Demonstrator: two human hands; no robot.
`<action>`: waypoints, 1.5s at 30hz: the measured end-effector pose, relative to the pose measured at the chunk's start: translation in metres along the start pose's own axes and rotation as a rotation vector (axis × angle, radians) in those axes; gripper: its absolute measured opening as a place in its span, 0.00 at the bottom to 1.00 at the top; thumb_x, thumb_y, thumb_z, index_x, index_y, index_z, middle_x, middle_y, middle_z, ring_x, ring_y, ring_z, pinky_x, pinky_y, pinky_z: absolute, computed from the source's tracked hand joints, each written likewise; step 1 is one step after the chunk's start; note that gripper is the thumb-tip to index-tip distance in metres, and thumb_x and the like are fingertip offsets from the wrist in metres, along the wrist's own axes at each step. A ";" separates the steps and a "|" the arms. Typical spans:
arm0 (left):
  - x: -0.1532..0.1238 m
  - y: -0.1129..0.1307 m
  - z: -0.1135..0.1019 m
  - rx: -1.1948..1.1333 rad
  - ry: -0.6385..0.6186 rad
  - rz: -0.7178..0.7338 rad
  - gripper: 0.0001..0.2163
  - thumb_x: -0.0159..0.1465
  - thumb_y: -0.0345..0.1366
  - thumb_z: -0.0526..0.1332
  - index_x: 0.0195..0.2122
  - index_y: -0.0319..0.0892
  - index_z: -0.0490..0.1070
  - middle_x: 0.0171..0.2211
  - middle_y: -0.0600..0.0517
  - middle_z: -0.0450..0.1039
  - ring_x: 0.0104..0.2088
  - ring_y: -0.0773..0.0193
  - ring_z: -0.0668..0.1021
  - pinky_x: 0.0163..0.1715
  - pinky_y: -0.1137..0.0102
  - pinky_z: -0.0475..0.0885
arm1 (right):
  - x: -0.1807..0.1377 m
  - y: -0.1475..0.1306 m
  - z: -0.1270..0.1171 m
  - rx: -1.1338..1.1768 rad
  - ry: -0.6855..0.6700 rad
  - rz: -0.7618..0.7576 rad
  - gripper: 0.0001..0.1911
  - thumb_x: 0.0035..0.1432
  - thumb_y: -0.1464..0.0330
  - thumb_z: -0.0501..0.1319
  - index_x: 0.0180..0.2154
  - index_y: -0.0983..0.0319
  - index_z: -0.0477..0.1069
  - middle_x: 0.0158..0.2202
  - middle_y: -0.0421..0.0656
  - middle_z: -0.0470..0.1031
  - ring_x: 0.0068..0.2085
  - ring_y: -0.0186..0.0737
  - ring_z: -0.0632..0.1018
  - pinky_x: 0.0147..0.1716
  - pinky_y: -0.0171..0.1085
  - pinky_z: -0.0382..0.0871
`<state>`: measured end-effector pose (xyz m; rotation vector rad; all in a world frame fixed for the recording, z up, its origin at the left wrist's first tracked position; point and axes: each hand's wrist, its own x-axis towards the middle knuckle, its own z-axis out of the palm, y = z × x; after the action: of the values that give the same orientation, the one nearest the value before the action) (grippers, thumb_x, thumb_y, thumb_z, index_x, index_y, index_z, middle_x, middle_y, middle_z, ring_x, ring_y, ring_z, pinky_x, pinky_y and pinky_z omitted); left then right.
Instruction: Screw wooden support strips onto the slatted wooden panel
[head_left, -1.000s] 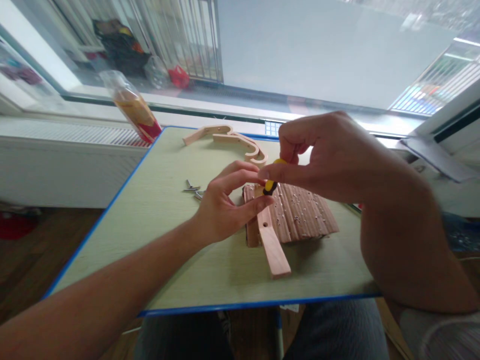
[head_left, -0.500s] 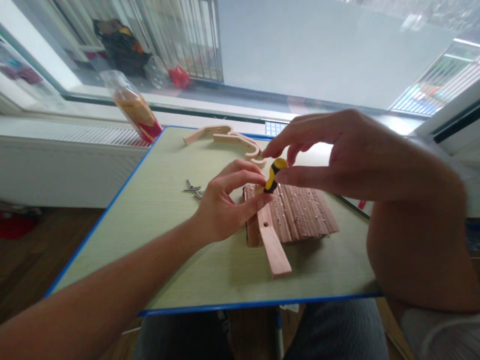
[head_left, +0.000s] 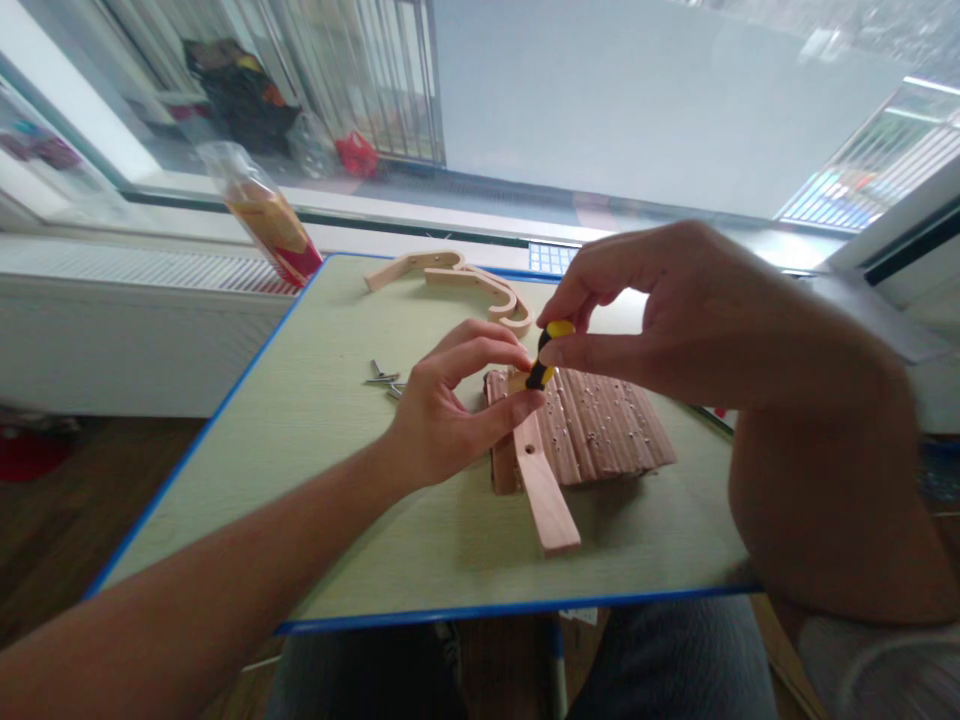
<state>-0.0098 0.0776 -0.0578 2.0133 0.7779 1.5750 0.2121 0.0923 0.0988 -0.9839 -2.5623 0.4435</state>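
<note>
WINDOW (head_left: 637,110): large, daylight entering | RADIATOR (head_left: 135,345): white, left, below window | FLOOR (head_left: 127,470): dark, wood-look | TABLE (head_left: 300,400): pale green top, blue edging | RAILING (head_left: 405,80): vertical bars, beyond window

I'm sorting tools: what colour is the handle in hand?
The handle is yellow and black, clearest in the head view.

My left forearm (head_left: 255,560) crosses the table's (head_left: 247,430) near left corner; left hand (head_left: 442,420) low, thumb (head_left: 510,410) and forefinger (head_left: 487,351) pinched. My right hand (head_left: 660,310) sits higher, wrist (head_left: 780,360) bent, fingertips (head_left: 559,352) pinching, right forearm (head_left: 832,490) over the near right corner.
</note>
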 end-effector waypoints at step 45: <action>0.002 0.007 0.004 0.079 0.007 -0.005 0.14 0.63 0.36 0.79 0.49 0.45 0.83 0.48 0.49 0.80 0.51 0.57 0.82 0.56 0.57 0.80 | 0.005 0.001 0.007 -0.182 0.079 0.009 0.19 0.64 0.54 0.70 0.26 0.54 0.69 0.26 0.39 0.74 0.28 0.40 0.69 0.27 0.46 0.59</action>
<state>-0.0040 0.0739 -0.0527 2.0610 0.8601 1.5719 0.2063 0.0956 0.0937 -1.0523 -2.5615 0.1721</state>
